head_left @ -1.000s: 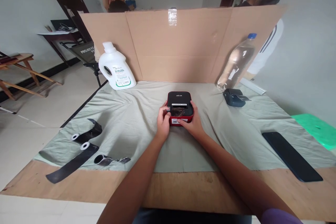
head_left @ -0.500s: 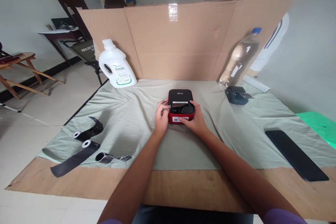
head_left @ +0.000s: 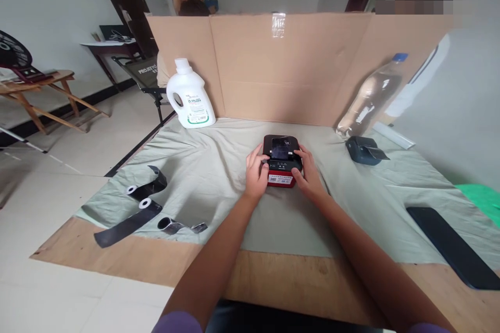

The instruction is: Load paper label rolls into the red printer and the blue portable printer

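Observation:
A small black and red printer point(head_left: 282, 165) sits on the cloth near the middle of the table. A dark strip point(head_left: 280, 148) lies over its slot and top. My left hand point(head_left: 257, 170) grips the printer's left side, fingertips at the top edge and thumb near the front. My right hand point(head_left: 310, 173) holds the right side, with fingers on the top and thumb at the front corner. At the left lie rolls of dark film: one with a curled end point(head_left: 147, 187), one partly unrolled point(head_left: 128, 225) and one with a crumpled tail point(head_left: 182, 226).
A white detergent bottle point(head_left: 193, 99) stands at the back left, before a cardboard screen point(head_left: 281, 73). At the back right are a clear bottle point(head_left: 371, 96), a dark device point(head_left: 365, 151) and a plastic roll point(head_left: 394, 135). A black phone point(head_left: 453, 244) lies at right. People are behind the screen.
A dark strip now shows over the printer's slot and top. The view has shifted, so the scene sits further right. Both hands remain on the printer.

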Demonstrator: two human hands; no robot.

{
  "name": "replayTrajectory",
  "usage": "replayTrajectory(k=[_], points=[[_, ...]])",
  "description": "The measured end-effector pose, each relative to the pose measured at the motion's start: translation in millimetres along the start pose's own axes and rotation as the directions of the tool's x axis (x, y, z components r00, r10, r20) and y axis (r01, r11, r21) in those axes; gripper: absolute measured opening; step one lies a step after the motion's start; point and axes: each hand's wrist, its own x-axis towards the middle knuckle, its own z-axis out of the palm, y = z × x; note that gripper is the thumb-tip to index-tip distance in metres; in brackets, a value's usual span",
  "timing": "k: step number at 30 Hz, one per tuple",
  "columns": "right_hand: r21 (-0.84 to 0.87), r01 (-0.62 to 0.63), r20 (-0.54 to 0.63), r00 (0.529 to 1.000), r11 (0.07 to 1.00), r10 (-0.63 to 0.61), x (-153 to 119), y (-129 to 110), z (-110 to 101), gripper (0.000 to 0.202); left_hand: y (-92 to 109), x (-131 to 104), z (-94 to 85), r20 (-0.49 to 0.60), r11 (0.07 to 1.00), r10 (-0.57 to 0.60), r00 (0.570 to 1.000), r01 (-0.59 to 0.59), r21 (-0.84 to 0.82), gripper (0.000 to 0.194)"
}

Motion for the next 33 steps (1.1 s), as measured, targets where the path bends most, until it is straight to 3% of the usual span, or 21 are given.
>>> replayTrajectory(k=[3, 6, 11, 14, 17, 20, 24, 29, 31, 33], points=[[0.037, -0.024, 0.003, 1.0, 0.999, 0.024, 13.9, 3.0, -4.3, 0.053, 3.0, -1.3, -0.4, 0.049, 0.987, 0.125, 0.991, -0.13, 0.096, 0.027], [0.131, -0.149, -0.01, 0.988, 0.98, 0.152, 40.9, 11.4, -8.4, 0.062, 6.4, -2.5, 0.2, 0.072, 0.975, 0.172, 0.982, -0.18, 0.129, 0.025], [0.198, -0.329, 0.032, 0.944, 0.924, 0.329, 81.2, 16.0, -14.7, 0.067, 8.1, -4.9, 0.8, 0.048, 0.988, 0.11, 0.993, -0.115, 0.104, 0.008], [0.165, -0.313, -0.054, 0.944, 0.935, 0.326, 81.6, 6.1, -16.2, 0.061, 5.5, -4.5, 1.9, 0.011, 0.993, 0.096, 0.995, -0.097, 0.072, 0.013], [0.112, -0.288, -0.129, 0.945, 0.951, 0.302, 73.3, -4.9, -14.2, 0.038, 2.5, -3.5, 4.0, -0.016, 0.996, 0.087, 0.996, -0.087, 0.031, 0.02], [0.107, -0.347, -0.011, 0.937, 0.932, 0.35, 71.7, -12.2, -10.4, 0.026, 0.3, -3.0, 5.7, -0.01, 0.998, 0.066, 0.998, -0.066, -0.001, 0.026], [0.233, -0.476, 0.162, 0.879, 0.848, 0.449, 80.8, -23.3, -8.6, 0.03, -3.2, -3.2, 6.6, -0.007, 0.999, 0.042, 0.999, -0.042, -0.018, 0.04], [0.396, -0.529, 0.304, 0.847, 0.751, 0.436, 91.1, -34.3, -13.1, 0.03, -3.1, -2.8, 5.6, -0.03, 0.998, 0.048, 0.998, -0.05, -0.049, 0.066], [0.369, -0.548, 0.359, 0.829, 0.751, 0.429, 94.7, -33.5, -13.8, 0.026, 0.5, -2.8, 4.7, -0.048, 0.997, 0.063, 0.997, -0.065, -0.038, 0.07], [0.26, -0.548, 0.394, 0.812, 0.795, 0.431, 99.2, -30.9, -13.0, 0.022, 5.2, -3.4, 4.3, -0.045, 0.996, 0.087, 0.995, -0.086, 0.019, 0.06]])
